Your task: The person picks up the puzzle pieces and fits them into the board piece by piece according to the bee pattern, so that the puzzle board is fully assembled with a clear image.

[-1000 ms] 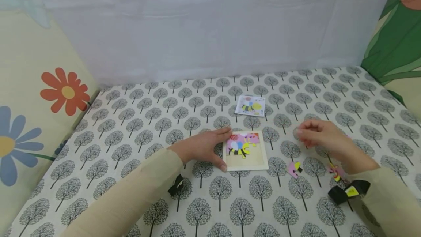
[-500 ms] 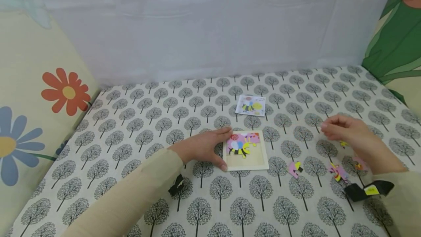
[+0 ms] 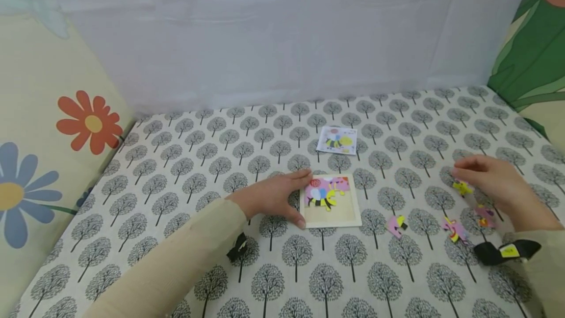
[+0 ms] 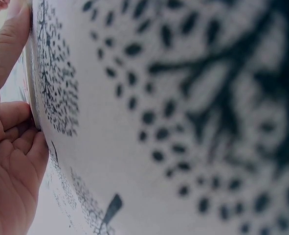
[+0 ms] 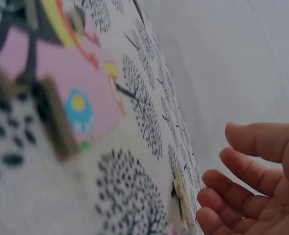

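My left hand (image 3: pixel 271 198) holds a pale square puzzle tray (image 3: pixel 333 224) at its left side, index finger by the upper corner and thumb at the lower one. Joined pieces with a bee picture (image 3: pixel 321 195) fill the tray's upper part; bare wood shows below. In the left wrist view, the thumb and bent fingers (image 4: pixel 22 142) meet the tray's edge. My right hand (image 3: pixel 500 183) hovers at the right, fingers loosely bent and holding nothing. Beside its fingertips is a yellow puzzle piece (image 3: pixel 462 188). Two pink pieces lie nearer me, one (image 3: pixel 454 230) left of the other (image 3: pixel 484 216).
Another pink, yellow and black piece (image 3: pixel 397 225) lies between the tray and the right hand. Behind the tray is a small card (image 3: pixel 337 140) printed with the bee. A tree-patterned cloth (image 3: pixel 194 239) covers the table, with a white sheet (image 3: pixel 265 38) behind it.
My right hand has moved right, away from the tray, uncovering the yellow piece and the pink pieces. My left hand and the tray have stayed in place.
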Available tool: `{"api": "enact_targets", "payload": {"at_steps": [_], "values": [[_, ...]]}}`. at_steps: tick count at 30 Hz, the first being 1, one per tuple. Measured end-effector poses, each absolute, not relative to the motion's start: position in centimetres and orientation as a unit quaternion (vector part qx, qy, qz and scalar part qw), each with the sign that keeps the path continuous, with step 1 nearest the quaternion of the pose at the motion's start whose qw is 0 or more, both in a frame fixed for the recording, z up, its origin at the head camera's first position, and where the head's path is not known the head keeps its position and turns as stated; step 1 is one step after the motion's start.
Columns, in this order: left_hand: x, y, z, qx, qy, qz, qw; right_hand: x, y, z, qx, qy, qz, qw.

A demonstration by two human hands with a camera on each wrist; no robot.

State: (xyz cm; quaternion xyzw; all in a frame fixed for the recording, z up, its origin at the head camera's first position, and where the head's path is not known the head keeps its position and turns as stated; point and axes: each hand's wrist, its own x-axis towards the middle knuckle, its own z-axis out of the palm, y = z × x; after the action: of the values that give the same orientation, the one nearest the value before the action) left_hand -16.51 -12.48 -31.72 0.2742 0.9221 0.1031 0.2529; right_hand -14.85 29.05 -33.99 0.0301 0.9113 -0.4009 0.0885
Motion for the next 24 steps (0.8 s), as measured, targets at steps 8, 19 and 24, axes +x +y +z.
{"api": "enact_targets", "payload": {"at_steps": [8,19,24], "values": [[-16.48,-12.45,-31.64,0.273,0.922,0.101,0.256,-14.72,29.41,-34.23,0.045,0.925,-0.367,0.094],[-16.55,-12.45,-31.66,0.273,0.922,0.1,0.255,-14.89,29.14,-34.11,0.026,0.945,-0.304,0.121],[-16.57,-12.49,-31.63,0.274,0.922,0.099,0.254,-15.0,28.69,-33.94,0.034,0.954,-0.274,0.118]]}}
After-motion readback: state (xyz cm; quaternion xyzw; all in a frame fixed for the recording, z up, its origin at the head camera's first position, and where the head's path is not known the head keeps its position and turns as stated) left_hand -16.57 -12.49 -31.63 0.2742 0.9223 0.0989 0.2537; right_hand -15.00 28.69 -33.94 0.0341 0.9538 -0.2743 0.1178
